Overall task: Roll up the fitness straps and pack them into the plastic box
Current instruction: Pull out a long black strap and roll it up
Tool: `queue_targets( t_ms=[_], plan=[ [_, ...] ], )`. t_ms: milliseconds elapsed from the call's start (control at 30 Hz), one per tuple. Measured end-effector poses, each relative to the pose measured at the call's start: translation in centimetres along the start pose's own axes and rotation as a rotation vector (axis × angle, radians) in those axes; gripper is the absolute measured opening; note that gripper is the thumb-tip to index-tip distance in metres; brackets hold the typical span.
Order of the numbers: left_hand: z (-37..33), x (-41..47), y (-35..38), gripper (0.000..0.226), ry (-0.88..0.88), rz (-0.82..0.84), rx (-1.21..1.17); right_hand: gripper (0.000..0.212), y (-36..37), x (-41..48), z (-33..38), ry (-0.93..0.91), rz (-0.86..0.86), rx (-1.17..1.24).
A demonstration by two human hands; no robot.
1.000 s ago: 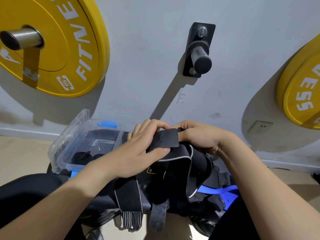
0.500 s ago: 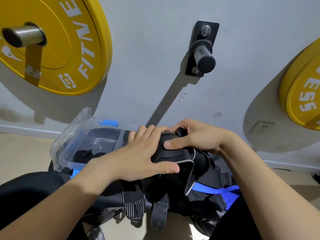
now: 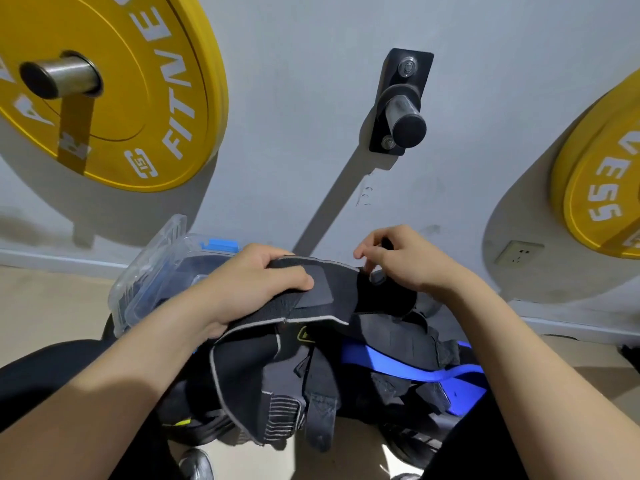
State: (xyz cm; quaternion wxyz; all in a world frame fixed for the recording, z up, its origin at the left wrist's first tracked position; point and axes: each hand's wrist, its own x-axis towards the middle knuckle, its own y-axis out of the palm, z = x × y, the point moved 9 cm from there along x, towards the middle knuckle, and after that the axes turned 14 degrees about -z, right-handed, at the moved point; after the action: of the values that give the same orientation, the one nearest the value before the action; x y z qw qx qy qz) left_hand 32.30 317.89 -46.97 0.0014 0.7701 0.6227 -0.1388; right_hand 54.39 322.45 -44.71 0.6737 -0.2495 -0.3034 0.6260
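A black fitness strap (image 3: pixel 329 296) with a grey hook-and-loop patch lies stretched between my hands above a heap of dark straps (image 3: pixel 298 382). My left hand (image 3: pixel 256 289) grips its left end, thumb pressed on top near the patch. My right hand (image 3: pixel 408 261) pinches the strap's right end with curled fingers. The clear plastic box (image 3: pixel 145 282) with blue latches stands open to the left, partly hidden behind my left hand; dark straps lie inside it.
A blue band (image 3: pixel 398 365) lies under the heap on the right. Yellow weight plates (image 3: pixel 114 91) hang on the grey wall at left and right (image 3: pixel 602 188). A bare black wall peg (image 3: pixel 405 116) juts out in the middle. A wall socket (image 3: pixel 517 252) is at right.
My hands have moved apart, drawing the strap out flat between them. The right hand has shifted right and now pinches the far end instead of pressing on the bundle.
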Motion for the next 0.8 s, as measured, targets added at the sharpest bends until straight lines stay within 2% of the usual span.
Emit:
queue_targets(
  t_ms=[33, 100, 167, 233, 300, 367, 467, 533, 633, 700, 767, 800],
  plan=[
    [0.0, -0.1, -0.4, 0.024, -0.012, -0.040, -0.018, 0.021, -0.2, 0.1, -0.9, 0.009, -0.022, -0.132],
    [-0.4, -0.4, -1.3, 0.010, -0.023, -0.087, -0.074, 0.022, -0.2, -0.4, -2.5, 0.023, -0.011, -0.365],
    [-0.9, -0.9, -2.1, 0.012, -0.016, -0.109, -0.124, 0.024, 0.4, -1.7, -3.5, 0.055, 0.046, -0.484],
    [-1.4, -1.8, -2.4, 0.009, -0.030, -0.090, -0.180, 0.033, 1.3, -3.4, -4.2, 0.127, 0.146, -0.471],
    [-2.3, -3.2, -1.9, 0.005, -0.038, 0.006, -0.256, 0.043, 2.6, -5.4, -4.1, 0.172, 0.275, -0.478],
    [-3.0, -4.6, -1.5, 0.025, -0.006, 0.077, -0.190, 0.051, 4.1, -7.0, -3.7, 0.133, 0.388, -0.566],
    [-3.1, -6.2, -1.3, 0.044, 0.033, 0.174, -0.097, 0.041, 6.3, -8.8, -2.9, 0.080, 0.413, -0.574],
    [-3.1, -7.2, -1.0, 0.035, 0.049, 0.221, -0.095, 0.026, 7.3, -9.6, -2.2, 0.009, 0.384, -0.563],
    [-2.7, -8.7, -0.4, 0.031, 0.041, 0.299, -0.100, 0.031, 8.5, -11.4, -2.4, -0.026, 0.487, -0.598],
    [-2.3, -9.8, -0.1, 0.040, 0.008, 0.365, -0.155, 0.027, 8.8, -12.4, -2.3, -0.010, 0.555, -0.593],
    [-1.9, -10.4, -0.3, 0.051, -0.020, 0.395, -0.158, 0.016, 8.4, -12.7, -1.5, -0.012, 0.536, -0.509],
    [-1.8, -10.6, -0.4, 0.056, -0.025, 0.392, -0.130, 0.020, 8.1, -12.7, -0.8, -0.002, 0.519, -0.421]
  ],
)
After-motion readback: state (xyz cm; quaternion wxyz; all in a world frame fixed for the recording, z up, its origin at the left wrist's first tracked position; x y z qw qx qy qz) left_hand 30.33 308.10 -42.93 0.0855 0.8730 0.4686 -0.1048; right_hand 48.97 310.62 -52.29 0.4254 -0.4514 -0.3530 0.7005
